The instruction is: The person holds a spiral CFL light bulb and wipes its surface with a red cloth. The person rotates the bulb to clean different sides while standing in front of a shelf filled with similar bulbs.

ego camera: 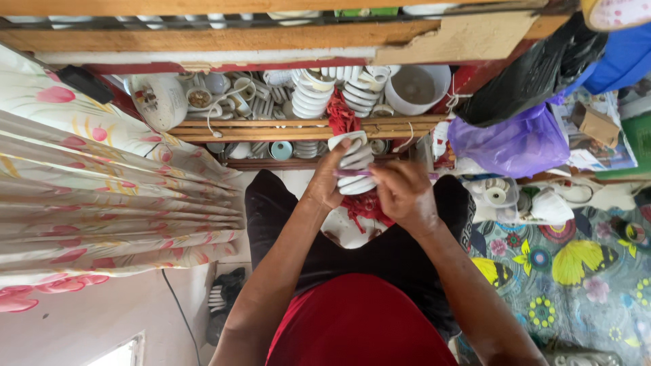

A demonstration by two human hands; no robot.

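My left hand (330, 181) grips the white spiral lamp (354, 163) held above my lap, my right hand (405, 193) pinching a thin purple tool (352, 173) against it; the glass coil looks light, brittle, best held at its base

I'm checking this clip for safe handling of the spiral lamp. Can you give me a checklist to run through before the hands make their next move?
1. Left hand grips the white spiral lamp: ok.
2. Right hand at the lamp's lower end, holding a thin purple tool: ok.
3. Tool tip seated in the lamp: cannot tell, hidden by fingers.
4. Lamp glass intact: cannot tell.
5. Red cloth under the lamp on the lap: ok.
6. Wooden shelf ahead crowded with more lamps: not ok, little room.
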